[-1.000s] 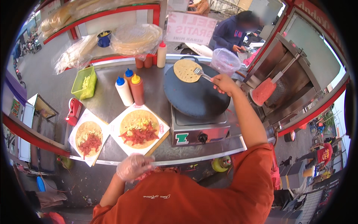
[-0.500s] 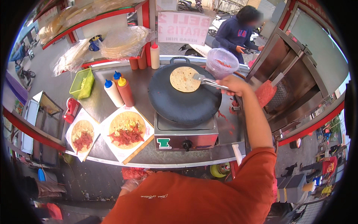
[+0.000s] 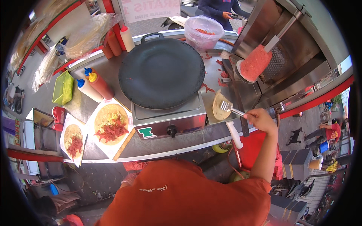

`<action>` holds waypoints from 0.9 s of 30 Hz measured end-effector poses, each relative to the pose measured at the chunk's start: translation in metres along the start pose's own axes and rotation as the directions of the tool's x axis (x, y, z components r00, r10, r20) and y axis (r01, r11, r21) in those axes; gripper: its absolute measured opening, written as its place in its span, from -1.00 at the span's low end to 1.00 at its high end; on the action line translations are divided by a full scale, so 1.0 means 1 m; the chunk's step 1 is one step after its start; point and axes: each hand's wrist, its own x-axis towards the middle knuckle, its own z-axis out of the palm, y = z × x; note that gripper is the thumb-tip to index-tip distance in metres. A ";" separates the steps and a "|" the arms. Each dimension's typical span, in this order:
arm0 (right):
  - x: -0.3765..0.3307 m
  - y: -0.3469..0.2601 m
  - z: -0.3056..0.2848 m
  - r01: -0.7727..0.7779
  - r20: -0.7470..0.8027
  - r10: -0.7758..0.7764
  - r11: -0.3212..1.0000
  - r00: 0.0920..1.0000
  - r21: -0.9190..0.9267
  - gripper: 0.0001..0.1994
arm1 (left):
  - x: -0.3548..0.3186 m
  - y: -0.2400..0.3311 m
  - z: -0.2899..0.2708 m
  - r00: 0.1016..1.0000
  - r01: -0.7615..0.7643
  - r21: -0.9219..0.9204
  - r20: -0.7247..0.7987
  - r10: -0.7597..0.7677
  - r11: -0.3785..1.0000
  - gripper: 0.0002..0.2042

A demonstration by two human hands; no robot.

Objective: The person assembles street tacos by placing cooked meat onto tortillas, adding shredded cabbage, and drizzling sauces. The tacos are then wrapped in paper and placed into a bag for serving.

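My right hand (image 3: 261, 119) is closed round metal tongs (image 3: 238, 112). Their slotted end grips a flatbread (image 3: 218, 107), which hangs tilted and slightly curled above the counter, right of the stove. The black domed griddle (image 3: 162, 71) is bare on the steel gas stove (image 3: 169, 120). My left hand (image 3: 129, 179), in a clear glove, shows only partly below the counter edge, beside a red plastic bag (image 3: 134, 165); its fingers are hidden by my sleeve and body. Two flatbreads topped with shredded vegetable and red meat strips, a larger one (image 3: 110, 122) and a smaller one (image 3: 74, 141), lie on papers at left.
Sauce bottles (image 3: 100, 86) and a green basket (image 3: 63, 88) stand at left. A white-handled knife (image 3: 234, 135) and a long dark tool (image 3: 236, 94) lie near the tongs. A meat spit (image 3: 256, 64) stands in the grill at right. Behind is a bagged tub (image 3: 204, 33); a person stands beyond.
My right hand has lifted the flatbread off the griddle with the tongs and brought it right and nearer to me. The view has shifted to the right.
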 end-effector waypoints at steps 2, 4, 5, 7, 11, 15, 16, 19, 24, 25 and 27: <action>-0.020 -0.001 0.001 -0.002 -0.194 -0.048 0.969 0.980 -0.248 -0.64 | 0.001 0.001 -0.006 1.000 0.004 0.029 0.011 -0.004 1.000 -0.50; -0.034 -0.010 0.001 -0.125 -0.424 -0.042 0.925 0.905 -0.358 -0.64 | 0.003 0.001 -0.014 1.000 0.008 0.067 0.024 -0.009 0.998 -0.49; -0.035 -0.014 0.002 -0.184 -0.482 0.048 0.954 0.875 -0.238 -0.63 | 0.004 0.001 -0.020 1.000 0.008 0.088 0.029 -0.011 0.996 -0.49; -0.024 -0.018 0.012 0.024 -0.548 -0.198 0.951 0.813 -0.309 -0.64 | 0.007 0.002 -0.031 0.999 0.007 0.131 0.036 -0.012 0.991 -0.48; 0.038 -0.011 0.062 -0.057 -0.568 -0.246 0.885 0.785 -0.462 -0.62 | 0.008 0.013 -0.049 0.999 0.000 0.200 0.047 -0.009 0.980 -0.46; 0.078 -0.005 0.087 -0.153 -0.526 -0.212 0.810 0.823 -0.566 -0.64 | -0.013 0.029 -0.050 0.998 0.058 0.266 -0.003 -0.060 0.962 -0.48; 0.081 -0.005 0.087 -0.119 -0.501 -0.254 0.792 0.827 -0.599 -0.65 | -0.021 0.029 -0.046 0.990 0.138 0.286 -0.020 -0.138 0.948 -0.52; 0.081 -0.002 0.073 -0.039 -0.495 -0.318 0.811 0.809 -0.584 -0.72 | -0.039 0.013 -0.025 0.994 -0.022 0.042 -0.102 0.026 0.999 -0.57; 0.086 0.019 0.041 -0.039 -0.556 -0.203 0.919 0.806 -0.393 -0.56 | -0.047 -0.043 0.006 0.960 -0.156 -0.021 -0.239 0.147 0.987 -0.56; 0.086 0.020 0.038 -0.044 -0.583 -0.205 0.923 0.786 -0.383 -0.53 | -0.050 -0.051 0.008 0.941 -0.195 -0.060 -0.294 0.169 0.979 -0.56; 0.085 0.012 0.036 -0.062 -0.606 -0.170 0.938 0.777 -0.342 -0.54 | -0.063 -0.061 0.001 0.924 -0.217 -0.138 -0.349 0.158 0.966 -0.57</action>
